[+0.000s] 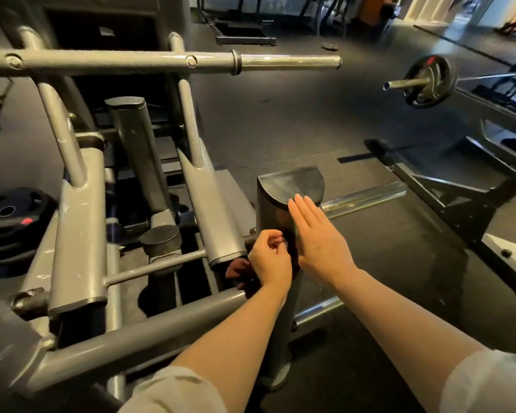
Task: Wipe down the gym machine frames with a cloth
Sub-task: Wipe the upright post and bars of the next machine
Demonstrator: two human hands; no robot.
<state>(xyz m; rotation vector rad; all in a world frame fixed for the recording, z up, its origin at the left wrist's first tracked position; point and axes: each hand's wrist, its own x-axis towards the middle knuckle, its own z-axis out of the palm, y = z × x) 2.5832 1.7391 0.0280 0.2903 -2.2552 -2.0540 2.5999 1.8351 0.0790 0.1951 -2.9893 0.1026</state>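
fingers [273, 239] of my left hand [268, 257] are curled, pinching a dark cloth [236, 269] that hangs below it against the upright post [276, 216]; my right hand [318, 236] lies flat and straight on the post's right face, holding nothing; the post's long axis runs up to its cap just above my fingertips; i judge the left hand, nearer the cloth, should wipe upward.

The floor [280, 120] is dark and smooth, like rubber mats. A barbell [423, 81] with a black round weight sits on a black rack [459, 186] at the right. More black weight plates [9, 216] lie stacked at the left. Far back, bright light shines on the floor.
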